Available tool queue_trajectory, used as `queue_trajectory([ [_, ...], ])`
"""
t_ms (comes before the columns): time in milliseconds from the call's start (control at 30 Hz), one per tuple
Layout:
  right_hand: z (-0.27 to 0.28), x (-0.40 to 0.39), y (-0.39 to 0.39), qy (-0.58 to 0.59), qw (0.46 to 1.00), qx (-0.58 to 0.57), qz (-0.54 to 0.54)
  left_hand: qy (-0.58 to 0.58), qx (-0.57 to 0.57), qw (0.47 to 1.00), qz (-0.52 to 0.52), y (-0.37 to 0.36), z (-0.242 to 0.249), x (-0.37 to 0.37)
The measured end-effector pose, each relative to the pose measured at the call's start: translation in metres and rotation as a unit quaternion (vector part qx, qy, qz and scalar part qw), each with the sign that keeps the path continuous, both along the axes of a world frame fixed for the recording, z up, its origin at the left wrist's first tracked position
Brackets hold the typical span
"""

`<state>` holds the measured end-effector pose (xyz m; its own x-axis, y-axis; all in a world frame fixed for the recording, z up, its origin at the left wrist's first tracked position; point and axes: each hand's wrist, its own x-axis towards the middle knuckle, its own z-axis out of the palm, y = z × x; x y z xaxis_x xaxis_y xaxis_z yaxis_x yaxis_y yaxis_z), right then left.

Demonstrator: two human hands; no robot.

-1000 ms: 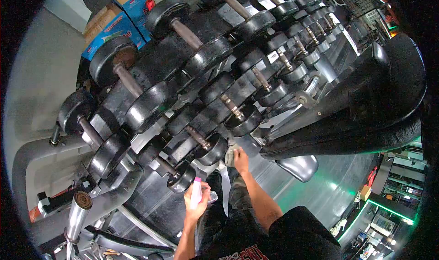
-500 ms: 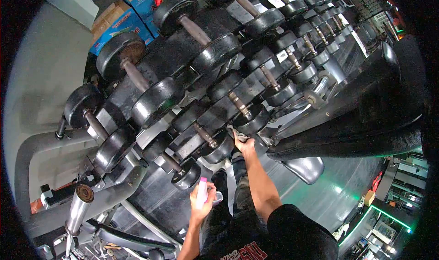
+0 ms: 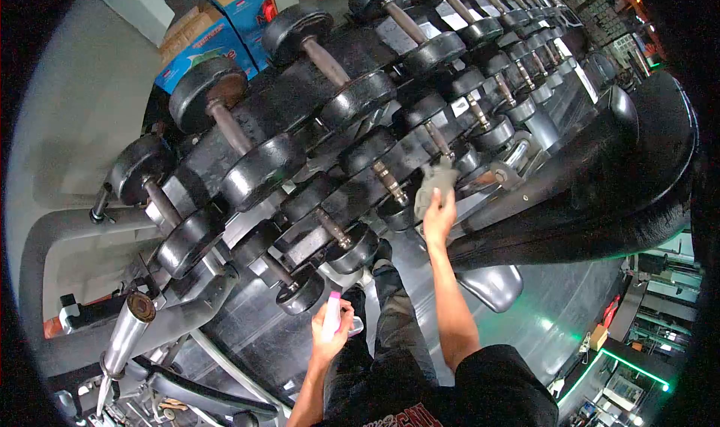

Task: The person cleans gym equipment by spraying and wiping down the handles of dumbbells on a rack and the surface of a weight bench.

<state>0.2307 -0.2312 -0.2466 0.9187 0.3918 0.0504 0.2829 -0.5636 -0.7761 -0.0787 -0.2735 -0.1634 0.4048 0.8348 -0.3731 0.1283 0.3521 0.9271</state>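
My left hand (image 3: 330, 337) is closed around a small clear spray bottle (image 3: 332, 314) with a pink and white top, held low in front of my legs. A crumpled grey cloth (image 3: 435, 187) is in my right hand (image 3: 439, 221), fingers pressed on it. The cloth covers part of the near head of a black dumbbell (image 3: 389, 179) on the lower tier. Just beyond it, another dumbbell (image 3: 439, 138) has its handle end close to the cloth. To the left, a dumbbell (image 3: 334, 228) lies on the same tier.
Larger dumbbells (image 3: 326, 61) line the upper tier of the rack. A black padded bench (image 3: 570, 202) stands close to my right arm. At the left is a grey machine frame with a metal post (image 3: 129, 329). Blue boxes (image 3: 214, 48) stand behind the rack.
My right hand has moved up and to the right with the cloth, from below the dumbbell's near head to its right side. My left hand stays nearly still with the bottle.
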Motion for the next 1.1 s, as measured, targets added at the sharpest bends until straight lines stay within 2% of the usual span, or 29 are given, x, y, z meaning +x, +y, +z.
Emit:
queue_trajectory([
  [33,0.003,0.005,0.005,-0.151,0.981,0.023,0.121,-0.006,-0.003,1.0,0.002,-0.002,0.0,0.001],
  [100,-0.018,0.018,0.007,-0.247,0.931,-0.145,0.225,-0.011,-0.004,1.0,0.004,-0.005,-0.001,0.003],
  [133,-0.07,0.037,0.002,-0.261,0.921,-0.155,0.244,-0.011,0.002,1.0,0.0,-0.007,-0.002,0.002],
  [167,-0.074,0.045,0.01,-0.259,0.922,-0.154,0.245,-0.011,0.008,1.0,-0.004,-0.008,-0.004,0.002],
  [200,-0.076,0.053,0.022,-0.116,0.95,-0.225,0.185,-0.009,0.009,1.0,-0.003,-0.008,-0.005,0.0],
  [233,-0.079,0.061,0.034,0.031,0.949,-0.29,0.121,0.002,0.003,1.0,-0.006,-0.009,-0.006,-0.002],
  [333,-0.105,0.088,0.049,0.079,0.955,-0.279,0.068,0.009,-0.004,1.0,0.0,-0.013,-0.013,-0.007],
  [400,-0.1,0.096,0.061,0.164,0.923,-0.344,0.062,0.005,-0.003,1.0,0.01,-0.015,-0.014,-0.008],
  [433,-0.122,0.108,0.063,0.164,0.923,-0.342,0.063,0.005,-0.009,1.0,0.013,-0.015,-0.012,-0.008],
  [500,-0.188,0.136,0.06,0.071,0.871,-0.443,0.2,0.009,-0.01,1.0,0.018,-0.012,-0.008,-0.01],
  [533,-0.192,0.135,0.061,0.053,0.871,-0.448,0.197,0.026,-0.015,0.999,0.015,-0.012,-0.007,-0.011],
  [567,-0.168,0.121,0.059,0.055,0.87,-0.448,0.199,0.043,-0.022,0.999,0.011,-0.014,-0.005,-0.013],
  [633,-0.083,0.073,0.052,-0.003,0.912,-0.36,0.196,0.03,-0.028,0.999,0.013,-0.015,-0.006,-0.014],
  [667,-0.086,0.057,0.043,-0.108,0.913,-0.354,0.174,0.017,-0.031,0.999,0.014,-0.014,-0.006,-0.013],
  [700,-0.071,0.041,0.035,-0.145,0.917,-0.313,0.199,0.017,-0.031,0.999,0.015,-0.014,-0.007,-0.011],
  [767,-0.06,0.016,0.016,-0.205,0.939,-0.209,0.178,-0.019,-0.015,0.999,0.027,-0.018,-0.005,-0.008],
  [900,-0.056,-0.02,-0.022,-0.185,0.961,-0.127,0.163,-0.003,0.0,1.0,-0.005,-0.014,0.004,-0.004],
  [967,-0.05,-0.041,-0.039,-0.226,0.951,-0.099,0.184,-0.007,0.006,1.0,-0.004,-0.012,0.006,0.001],
  [1033,-0.055,-0.066,-0.062,-0.146,0.958,-0.123,0.213,0.005,0.009,1.0,-0.013,-0.01,0.008,0.005],
  [1100,-0.089,-0.095,-0.088,0.025,0.964,-0.097,0.246,0.019,0.009,1.0,-0.02,-0.009,0.011,0.01],
])
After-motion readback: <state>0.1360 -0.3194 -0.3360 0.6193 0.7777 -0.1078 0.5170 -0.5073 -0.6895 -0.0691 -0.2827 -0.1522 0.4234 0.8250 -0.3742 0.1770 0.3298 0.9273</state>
